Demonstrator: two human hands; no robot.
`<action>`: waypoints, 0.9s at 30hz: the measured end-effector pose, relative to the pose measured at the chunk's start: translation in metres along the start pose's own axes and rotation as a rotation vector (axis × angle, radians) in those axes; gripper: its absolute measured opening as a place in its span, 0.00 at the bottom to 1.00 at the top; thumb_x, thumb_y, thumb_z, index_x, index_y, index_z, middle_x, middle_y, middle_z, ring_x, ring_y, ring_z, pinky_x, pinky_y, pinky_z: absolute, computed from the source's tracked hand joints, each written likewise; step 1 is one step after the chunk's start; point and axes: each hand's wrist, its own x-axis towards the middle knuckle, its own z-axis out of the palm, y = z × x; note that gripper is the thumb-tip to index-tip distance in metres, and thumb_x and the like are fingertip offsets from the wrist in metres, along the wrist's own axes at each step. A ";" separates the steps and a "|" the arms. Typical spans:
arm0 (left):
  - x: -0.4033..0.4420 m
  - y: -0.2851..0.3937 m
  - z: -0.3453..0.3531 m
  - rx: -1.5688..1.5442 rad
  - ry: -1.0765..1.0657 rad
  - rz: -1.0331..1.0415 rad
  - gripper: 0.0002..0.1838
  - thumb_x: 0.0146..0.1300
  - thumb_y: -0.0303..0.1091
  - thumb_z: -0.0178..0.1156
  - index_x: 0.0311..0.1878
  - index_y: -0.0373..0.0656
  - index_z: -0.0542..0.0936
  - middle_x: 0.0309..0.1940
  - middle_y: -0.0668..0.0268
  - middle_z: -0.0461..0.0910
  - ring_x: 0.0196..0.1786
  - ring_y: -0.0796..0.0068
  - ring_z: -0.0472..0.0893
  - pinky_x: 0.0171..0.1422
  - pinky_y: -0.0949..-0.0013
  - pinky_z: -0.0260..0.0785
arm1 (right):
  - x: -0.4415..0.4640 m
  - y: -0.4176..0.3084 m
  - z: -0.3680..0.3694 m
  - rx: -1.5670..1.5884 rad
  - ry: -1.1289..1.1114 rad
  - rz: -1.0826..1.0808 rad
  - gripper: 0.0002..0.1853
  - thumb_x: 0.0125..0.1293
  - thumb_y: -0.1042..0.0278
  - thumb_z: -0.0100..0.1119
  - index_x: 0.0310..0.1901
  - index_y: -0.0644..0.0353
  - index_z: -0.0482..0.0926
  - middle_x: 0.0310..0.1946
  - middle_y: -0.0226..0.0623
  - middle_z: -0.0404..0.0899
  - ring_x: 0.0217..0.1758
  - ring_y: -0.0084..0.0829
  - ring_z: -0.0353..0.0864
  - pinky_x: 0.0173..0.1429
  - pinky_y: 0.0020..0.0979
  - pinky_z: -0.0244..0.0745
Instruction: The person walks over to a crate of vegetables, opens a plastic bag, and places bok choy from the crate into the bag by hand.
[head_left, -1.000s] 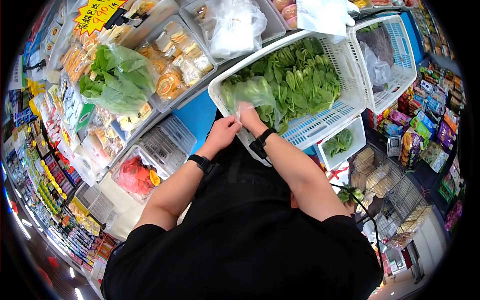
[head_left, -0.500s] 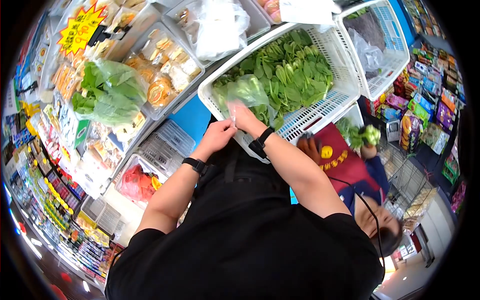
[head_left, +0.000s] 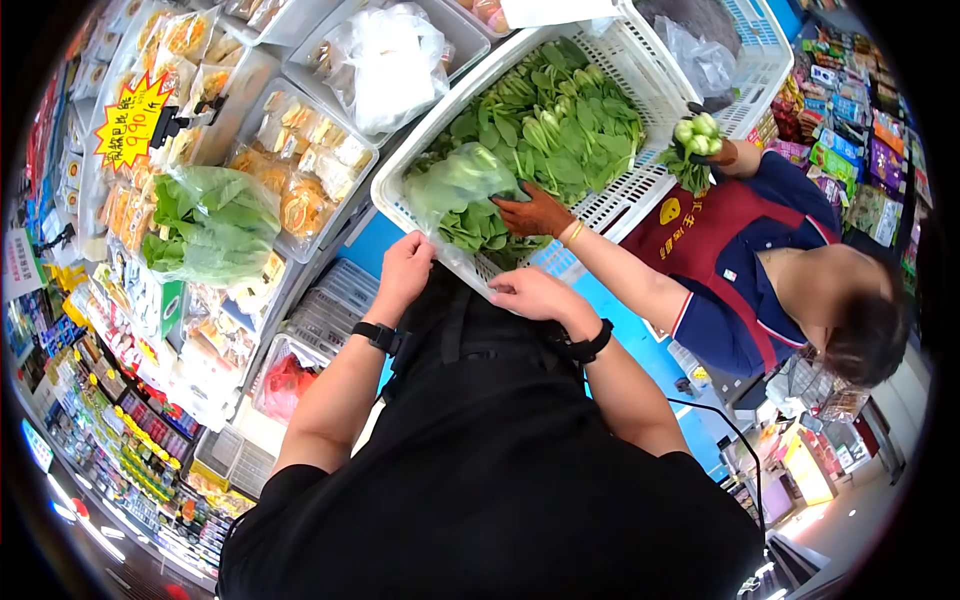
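A clear plastic bag (head_left: 462, 182) with leafy greens in it lies at the near left corner of a white crate (head_left: 617, 200). My left hand (head_left: 406, 268) is closed, pinching the bag's near edge at the crate rim. Farther right along that rim, my right hand (head_left: 536, 294) has bent fingers closed on what looks like the other side of the bag's mouth. Loose leafy greens (head_left: 575, 130) fill much of the crate. A co-worker's brown-gloved hand (head_left: 540, 212) reaches in beside the bag.
At right, the co-worker in a red apron (head_left: 680, 235) holds a bunch of greens (head_left: 695, 142) in the other hand. Packaged bread (head_left: 308, 205) and a bagged leafy vegetable (head_left: 215, 225) lie at left. Another white crate (head_left: 765, 85) stands behind.
My hands, close together before, have moved apart, the right one back toward me. The co-worker has leaned in, one gloved hand now in the crate and the bunch raised beside it.
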 end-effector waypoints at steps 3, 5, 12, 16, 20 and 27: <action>-0.002 0.009 0.009 0.026 -0.083 -0.103 0.11 0.76 0.33 0.54 0.37 0.39 0.80 0.35 0.65 0.88 0.40 0.76 0.87 0.44 0.71 0.77 | -0.015 0.002 -0.006 -0.089 -0.123 0.061 0.24 0.74 0.52 0.63 0.63 0.60 0.85 0.50 0.55 0.89 0.57 0.55 0.88 0.62 0.48 0.81; -0.004 0.012 0.012 0.004 -0.095 -0.117 0.11 0.77 0.32 0.53 0.37 0.39 0.79 0.36 0.64 0.88 0.42 0.75 0.88 0.46 0.71 0.78 | -0.021 0.006 -0.005 -0.163 -0.103 0.030 0.25 0.75 0.51 0.62 0.64 0.59 0.85 0.54 0.54 0.89 0.60 0.56 0.86 0.65 0.48 0.80; -0.006 -0.013 0.027 -0.243 0.016 -0.101 0.12 0.79 0.33 0.52 0.37 0.39 0.75 0.40 0.63 0.86 0.52 0.68 0.91 0.52 0.67 0.80 | -0.042 0.017 0.004 -0.117 -0.088 0.038 0.26 0.77 0.49 0.62 0.66 0.59 0.84 0.57 0.54 0.88 0.63 0.56 0.85 0.68 0.48 0.79; -0.010 -0.015 0.036 -0.365 0.047 -0.063 0.11 0.81 0.33 0.48 0.40 0.43 0.75 0.50 0.64 0.83 0.52 0.70 0.86 0.59 0.66 0.78 | -0.053 0.030 0.015 -0.148 -0.097 -0.011 0.24 0.79 0.50 0.59 0.67 0.56 0.84 0.59 0.52 0.88 0.63 0.53 0.85 0.68 0.46 0.79; -0.006 -0.017 0.048 -0.706 0.083 -0.066 0.12 0.83 0.38 0.49 0.41 0.45 0.75 0.43 0.67 0.84 0.45 0.73 0.85 0.56 0.66 0.75 | -0.067 0.021 0.024 -0.187 -0.050 -0.121 0.22 0.82 0.54 0.56 0.70 0.53 0.82 0.59 0.51 0.88 0.62 0.52 0.86 0.68 0.46 0.78; 0.004 -0.020 0.030 -0.740 0.103 -0.037 0.09 0.77 0.43 0.52 0.44 0.50 0.74 0.32 0.66 0.82 0.39 0.71 0.81 0.48 0.65 0.68 | -0.088 -0.016 0.027 -0.098 0.043 -0.238 0.23 0.81 0.62 0.55 0.73 0.57 0.78 0.60 0.53 0.87 0.64 0.54 0.84 0.71 0.48 0.77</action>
